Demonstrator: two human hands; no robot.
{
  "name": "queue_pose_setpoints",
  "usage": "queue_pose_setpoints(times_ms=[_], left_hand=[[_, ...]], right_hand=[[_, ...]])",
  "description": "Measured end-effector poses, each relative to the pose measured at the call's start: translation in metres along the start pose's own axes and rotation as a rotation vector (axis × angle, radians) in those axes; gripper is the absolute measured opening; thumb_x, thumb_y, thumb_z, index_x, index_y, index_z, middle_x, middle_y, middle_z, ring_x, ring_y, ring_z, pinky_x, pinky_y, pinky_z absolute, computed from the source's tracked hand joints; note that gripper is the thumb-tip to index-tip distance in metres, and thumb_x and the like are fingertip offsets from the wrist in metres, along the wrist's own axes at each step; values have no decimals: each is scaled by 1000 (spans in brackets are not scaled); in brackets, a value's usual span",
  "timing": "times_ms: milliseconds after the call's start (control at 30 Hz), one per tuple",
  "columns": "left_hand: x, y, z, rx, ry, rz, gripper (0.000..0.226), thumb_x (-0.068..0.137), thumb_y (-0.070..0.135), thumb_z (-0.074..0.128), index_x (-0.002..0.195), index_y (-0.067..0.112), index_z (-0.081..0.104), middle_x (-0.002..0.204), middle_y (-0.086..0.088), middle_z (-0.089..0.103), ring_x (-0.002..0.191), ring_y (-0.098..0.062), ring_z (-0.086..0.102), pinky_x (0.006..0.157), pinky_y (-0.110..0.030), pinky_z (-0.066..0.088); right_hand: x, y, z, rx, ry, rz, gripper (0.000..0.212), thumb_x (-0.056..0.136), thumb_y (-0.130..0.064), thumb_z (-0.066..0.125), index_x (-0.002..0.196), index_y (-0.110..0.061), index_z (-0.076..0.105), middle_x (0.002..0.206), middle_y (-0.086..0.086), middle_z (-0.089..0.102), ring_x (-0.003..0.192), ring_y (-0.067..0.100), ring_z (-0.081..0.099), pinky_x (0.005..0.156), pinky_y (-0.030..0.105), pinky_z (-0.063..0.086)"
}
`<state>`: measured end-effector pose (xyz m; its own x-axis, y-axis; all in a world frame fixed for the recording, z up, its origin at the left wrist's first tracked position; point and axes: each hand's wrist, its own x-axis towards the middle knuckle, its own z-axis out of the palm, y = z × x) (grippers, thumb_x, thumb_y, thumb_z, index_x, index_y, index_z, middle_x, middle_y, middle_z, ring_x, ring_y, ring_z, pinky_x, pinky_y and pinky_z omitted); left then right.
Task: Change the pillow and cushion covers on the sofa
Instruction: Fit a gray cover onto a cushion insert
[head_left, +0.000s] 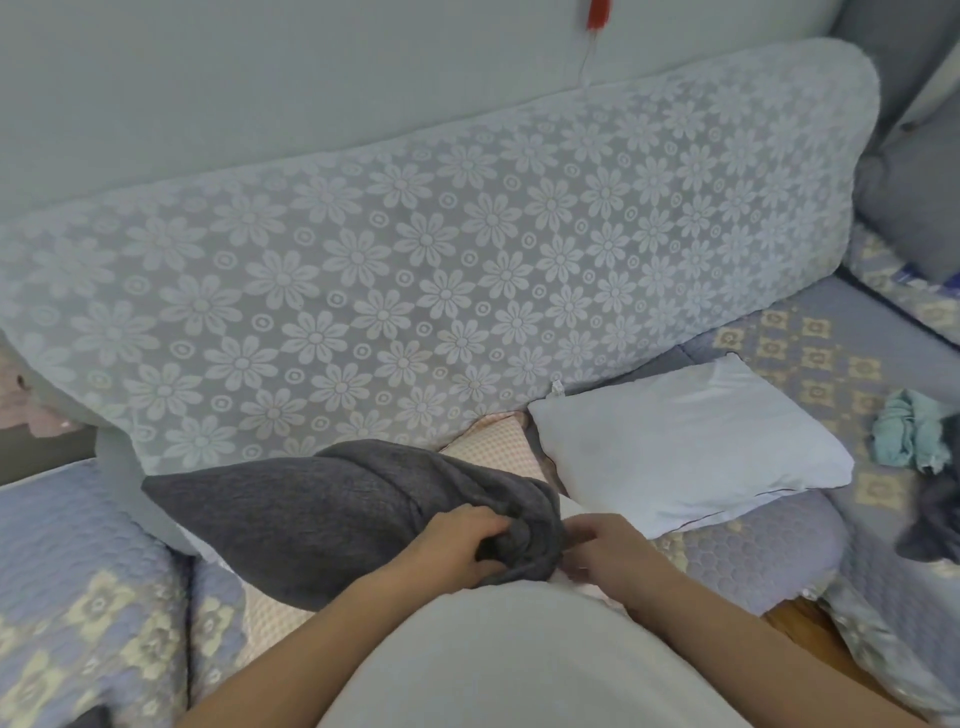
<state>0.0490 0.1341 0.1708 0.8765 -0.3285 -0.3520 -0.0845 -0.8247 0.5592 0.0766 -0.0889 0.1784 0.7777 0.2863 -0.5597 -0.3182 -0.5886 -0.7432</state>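
The grey cushion cover lies on the near edge of the sofa seat, stretching left from both hands, with its bunched open end gathered between them. The left hand grips that bunched fabric, its fingers curled into the folds. The right hand sits just right of the bunch with its fingers bent toward the cloth; whether they actually pinch it I cannot tell.

Under the cover a pink-checked inner cushion shows at its far side. Just right of it a bare white pillow lies flat on the seat, touching the backrest. Farther right is a crumpled teal cloth, and a dark cloth lies near it.

The cover is a soft, woven-looking grey. The backrest wears pale lace with daisy shapes; the seat is quilted blue with yellow floral squares.
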Motion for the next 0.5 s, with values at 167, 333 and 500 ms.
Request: queue_pose_setpoints(times_ms=[167,333,500], left_hand=[[9,5,8,-20,36,22,63,83,43,67,142,28,56,136,5,55,125,-17,47,110,-39,39],[9,5,-3,-149,323,-22,55,78,29,79,130,25,62,124,14,60,116,-11,53,105,-44,43],[4,19,-50,-457,296,-100,37,90,21,76,125,23,64,117,10,70,110,-1,64,104,-26,48]], right_hand=[[4,42,-1,-339,186,-278,30,81,-16,67,104,-31,77,95,-21,60,92,1,52,82,20,37],[15,-14,14,-11,317,-328,42,84,-5,65,54,-34,58,51,-17,51,55,1,45,55,19,33],[27,-68,25,109,297,-339,16,91,-14,62,76,-19,63,69,-9,65,63,6,53,60,27,44]])
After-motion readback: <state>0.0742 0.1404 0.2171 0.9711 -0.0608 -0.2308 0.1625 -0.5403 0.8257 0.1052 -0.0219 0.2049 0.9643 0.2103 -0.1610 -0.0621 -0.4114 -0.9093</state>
